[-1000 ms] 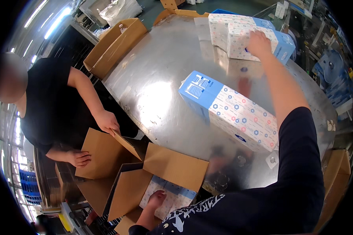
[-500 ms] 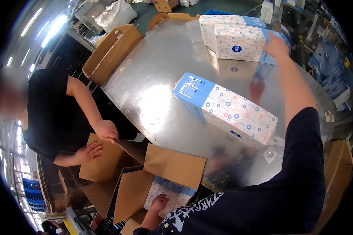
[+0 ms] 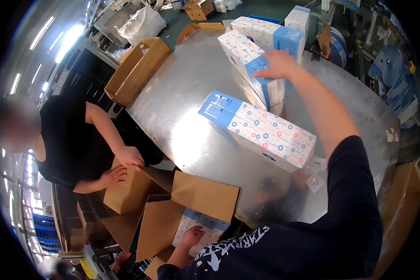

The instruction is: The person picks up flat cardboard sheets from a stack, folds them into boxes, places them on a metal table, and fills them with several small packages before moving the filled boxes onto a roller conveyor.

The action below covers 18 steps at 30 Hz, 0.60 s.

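Note:
My right hand [image 3: 281,65] reaches across the metal table and grips the blue end of a long white package [image 3: 247,63] with a small coloured pattern; its thumb lies on the near side. This package stands at an angle, touching a similar package [image 3: 266,35] behind it. A third patterned package [image 3: 270,135] lies closer to me, with a clear plastic flap at its right end. Low in view, my left hand [image 3: 191,237], fingers loosely bent, is over the open cardboard carton [image 3: 205,193]. White-and-blue packages [image 3: 203,223] show inside that carton.
A co-worker [image 3: 74,140] at the left has both hands on another cardboard box [image 3: 126,186]. The round-edged metal table [image 3: 168,116] carries a long open cardboard tray [image 3: 140,70] on its far left edge. Another white-and-blue package [image 3: 297,21] stands upright at the back, near machinery.
My right hand has moved left, and the package under it has swung from lying crosswise to a slant, its blue end nearer me. My left hand stays at the carton.

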{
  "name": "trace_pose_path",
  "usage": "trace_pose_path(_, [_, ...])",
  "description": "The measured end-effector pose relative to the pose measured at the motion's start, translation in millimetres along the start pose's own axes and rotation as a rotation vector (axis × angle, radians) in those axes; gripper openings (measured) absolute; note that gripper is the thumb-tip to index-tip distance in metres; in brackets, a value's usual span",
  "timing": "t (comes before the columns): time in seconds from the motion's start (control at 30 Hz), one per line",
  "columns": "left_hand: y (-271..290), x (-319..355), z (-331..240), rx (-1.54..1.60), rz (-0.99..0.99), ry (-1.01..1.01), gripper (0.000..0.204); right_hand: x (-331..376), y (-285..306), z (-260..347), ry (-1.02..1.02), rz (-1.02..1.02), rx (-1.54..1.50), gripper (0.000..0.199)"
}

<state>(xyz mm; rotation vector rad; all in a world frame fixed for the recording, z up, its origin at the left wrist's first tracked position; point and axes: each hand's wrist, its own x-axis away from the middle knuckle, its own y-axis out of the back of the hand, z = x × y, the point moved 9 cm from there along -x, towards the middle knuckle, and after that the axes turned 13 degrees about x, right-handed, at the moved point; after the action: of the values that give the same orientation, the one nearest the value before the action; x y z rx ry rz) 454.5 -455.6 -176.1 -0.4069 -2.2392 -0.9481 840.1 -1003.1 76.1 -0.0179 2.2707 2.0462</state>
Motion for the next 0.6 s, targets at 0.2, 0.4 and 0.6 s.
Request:
trace_pose_path(0.2, [-0.5, 10.9, 5.1, -0.003, -0.007, 0.019, 0.038, -2.2, -8.4, 37.8, -0.090, 0.086, -0.149, 0.083])
trace_pose_path(0.4, [-17.6, 20.6, 101.0, 0.015, 0.004, 0.104, 0.035, 46.0, 2.3, 34.7, 0.292, 0.259, -0.330, 0.079])
trace_pose_path(0.6, [47.1, 48.0, -12.6, 0.140, -0.475, -0.206, 0.017, 4.6, -1.6, -57.4, -0.390, -0.033, -0.062, 0.060])
